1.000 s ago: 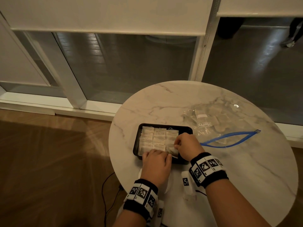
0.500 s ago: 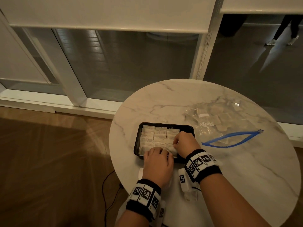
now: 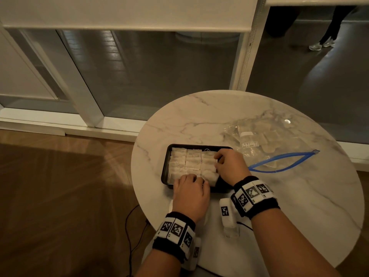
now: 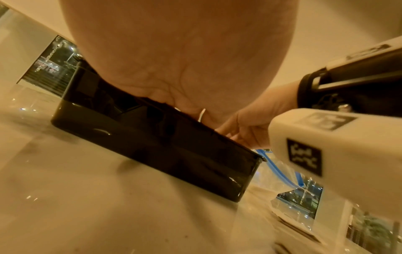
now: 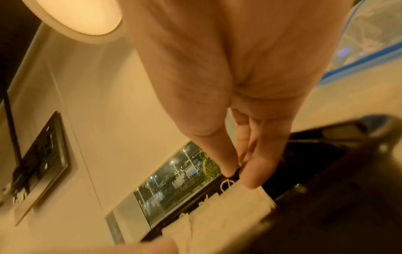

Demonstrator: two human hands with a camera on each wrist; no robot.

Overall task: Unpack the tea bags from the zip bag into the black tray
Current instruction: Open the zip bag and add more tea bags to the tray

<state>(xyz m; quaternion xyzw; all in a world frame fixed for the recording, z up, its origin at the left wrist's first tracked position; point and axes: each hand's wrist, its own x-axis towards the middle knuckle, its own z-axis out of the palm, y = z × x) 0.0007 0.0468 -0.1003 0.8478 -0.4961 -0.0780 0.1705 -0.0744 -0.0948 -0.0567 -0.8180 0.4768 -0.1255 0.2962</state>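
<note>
The black tray (image 3: pixel 166 166) sits on the marble table, filled with rows of white tea bags (image 3: pixel 189 162). My left hand (image 3: pixel 191 177) lies at the tray's near rim with its fingers curled down onto the nearest tea bags; the fingertips are hidden. My right hand (image 3: pixel 216 160) is at the tray's right side, thumb and forefinger pinching the edge of a tea bag (image 5: pixel 228 211) in the right column. In the left wrist view only my palm, the tray wall (image 4: pixel 152 141) and a white string (image 4: pixel 202 115) show. The clear zip bag (image 3: pixel 265 144) with its open blue zipper (image 3: pixel 279 163) lies right of the tray, with tea bags inside.
The round marble table (image 3: pixel 299 206) ends close behind the tray on the left and near sides. A white marked block (image 3: pixel 227 214) stands between my wrists. Glass panels and a white frame (image 3: pixel 87 92) lie beyond; a person's legs (image 3: pixel 327 37) show behind the glass.
My right hand has moved from the tray's near right corner farther along the right column of tea bags. My left hand has stayed at the near rim.
</note>
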